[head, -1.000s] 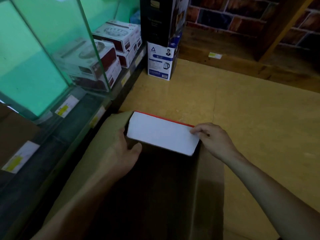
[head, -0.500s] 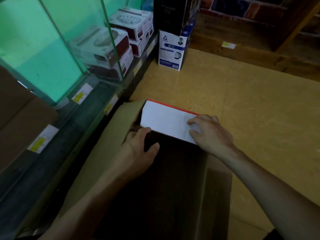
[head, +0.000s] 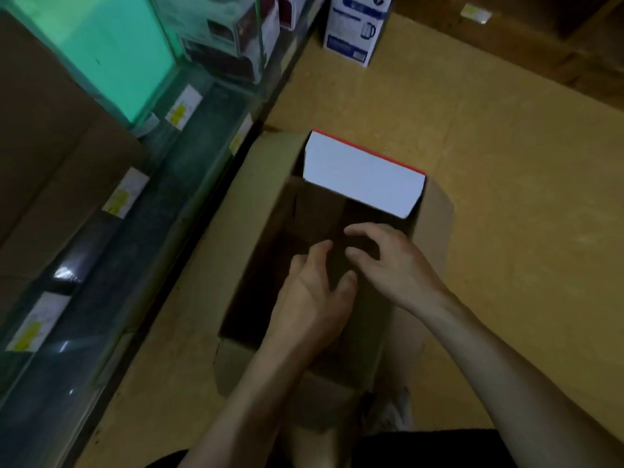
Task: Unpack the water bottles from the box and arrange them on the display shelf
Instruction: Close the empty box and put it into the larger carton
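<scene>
The person is wearing a dark, black-looking garment, which is showing over the lap along the bottom edge of the view. The left forearm and right forearm are showing bare right to the frame's edge. The left grip and right grip are going bare too. A pale shape by the lap is showing too blurred to identify.
</scene>
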`<state>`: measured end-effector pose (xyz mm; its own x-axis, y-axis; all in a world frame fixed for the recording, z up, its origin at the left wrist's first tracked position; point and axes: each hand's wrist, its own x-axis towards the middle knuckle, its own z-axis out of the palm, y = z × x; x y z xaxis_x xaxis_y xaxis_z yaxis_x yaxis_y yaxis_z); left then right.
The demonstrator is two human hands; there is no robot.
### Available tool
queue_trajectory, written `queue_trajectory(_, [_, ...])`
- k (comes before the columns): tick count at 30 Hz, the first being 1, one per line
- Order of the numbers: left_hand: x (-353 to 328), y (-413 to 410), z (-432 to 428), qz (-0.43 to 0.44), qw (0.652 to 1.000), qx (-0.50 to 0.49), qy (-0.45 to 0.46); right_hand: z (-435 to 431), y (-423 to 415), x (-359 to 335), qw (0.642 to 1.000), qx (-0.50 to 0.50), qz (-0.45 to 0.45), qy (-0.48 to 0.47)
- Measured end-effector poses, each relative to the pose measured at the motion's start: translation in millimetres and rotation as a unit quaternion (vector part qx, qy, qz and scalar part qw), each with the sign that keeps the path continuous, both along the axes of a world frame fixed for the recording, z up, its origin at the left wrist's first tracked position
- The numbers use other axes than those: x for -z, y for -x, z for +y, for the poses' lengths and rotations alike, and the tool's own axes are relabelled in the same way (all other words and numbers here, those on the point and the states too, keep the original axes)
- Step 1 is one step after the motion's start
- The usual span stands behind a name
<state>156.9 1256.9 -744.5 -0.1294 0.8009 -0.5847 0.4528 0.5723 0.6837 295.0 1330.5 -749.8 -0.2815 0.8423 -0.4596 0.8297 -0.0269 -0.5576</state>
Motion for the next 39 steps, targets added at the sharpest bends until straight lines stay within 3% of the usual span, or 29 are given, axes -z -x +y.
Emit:
queue_trajectory(5, [-5.2, 16.4, -39.1, -0.009, 0.998, -0.04, 0.047, -58.2, 2.7, -22.1, 0.993, 0.054, 0.045, 0.091])
queue_trajectory(11, [-5.9, 57.3, -39.4, -0.045, 0.989, -0.039, 0.133, -107.0, 14.1, -0.1, 0.984, 0.083, 0.068, 0.142])
queue_trajectory(16, [2.5, 50.2, -29.3, -0.006, 0.995, 0.031, 0.098, -116.1, 1.1, 39.9, 0.986, 0.073, 0.092, 0.118])
queue_trajectory(23, [43.3, 0.0, -86.6, -0.051, 0.995, -0.085, 0.007, -128.1, -26.5, 71.7, 0.989, 0.007, 0.127, 0.081])
queue_trajectory(31, [61.8, -14.5, -144.6, 0.062, 0.976, -0.173, -0.116, -145.4, -50.1, 86.2, 0.983, -0.082, 0.128, 0.102])
queue_trajectory(39, [84.9, -1.1, -184.4, 0.15, 0.943, -0.267, -0.133, -158.7, -66.2, 80.0, 0.968, -0.219, 0.084, 0.085])
